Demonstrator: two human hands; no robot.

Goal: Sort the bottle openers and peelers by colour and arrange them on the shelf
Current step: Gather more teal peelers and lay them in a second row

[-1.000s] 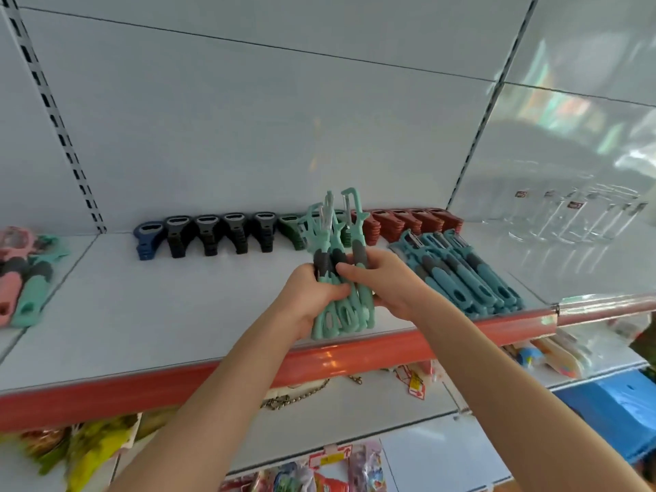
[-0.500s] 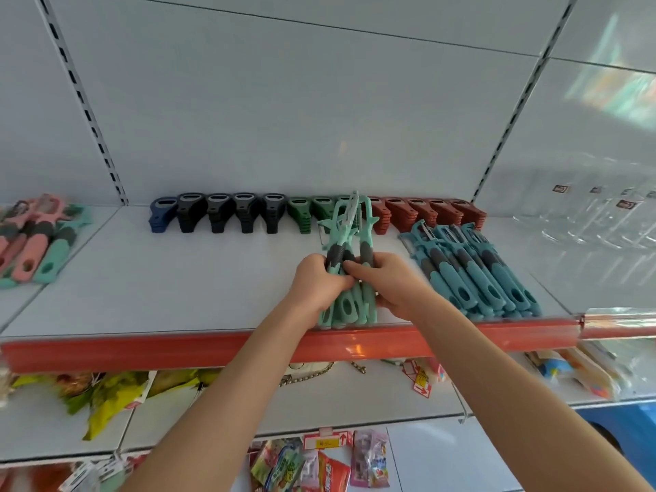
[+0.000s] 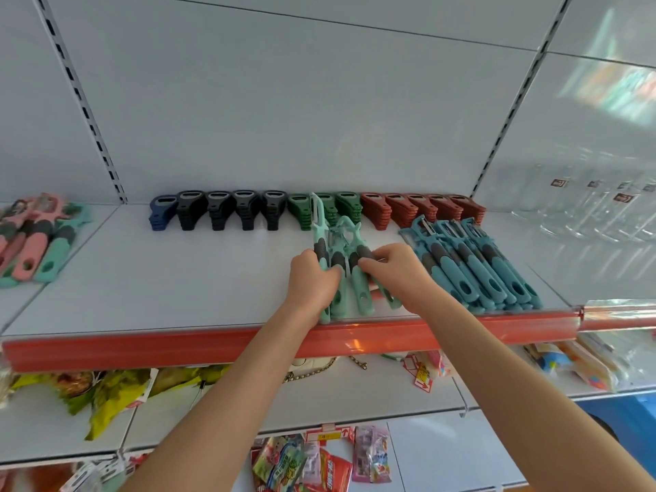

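The bundle of mint-green plastic peelers with dark grey grips (image 3: 357,283) lay on the white metal shelf (image 3: 198,278), near its front edge and a little right of its middle. Their heads pointed toward twelve o'clock and their handle ends toward six. One peeler stuck out further at the bundle's eleven o'clock, its blade showing in front of the green openers.

The left hand (image 3: 312,282) gripped the bundle from nine o'clock, fingers curled round the handles. The right hand (image 3: 397,275) came in from three o'clock, its bent fingers pinching the grey grips of the rightmost peelers, which splayed toward five o'clock under the palm.

At three o'clock of the bundle, just beside the right hand, a group of teal-blue plastic peelers with grey grips (image 3: 472,275) lay side by side, slanted, heads toward eleven o'clock.

At twelve o'clock, along the back panel, a row of plastic bottle openers stood in colour blocks: a navy-blue opener (image 3: 161,214) at the left end, then black openers (image 3: 230,213), dark green openers (image 3: 349,207) and brick-red openers (image 3: 422,209).

An orange plastic strip (image 3: 177,344) ran along the shelf front. Far off at nine o'clock, pink and mint peelers (image 3: 32,243) lay on the neighbouring shelf. At two o'clock stood clear glassware with small labels (image 3: 596,211). At six o'clock, the shelf below held colourful snack packets (image 3: 294,463).
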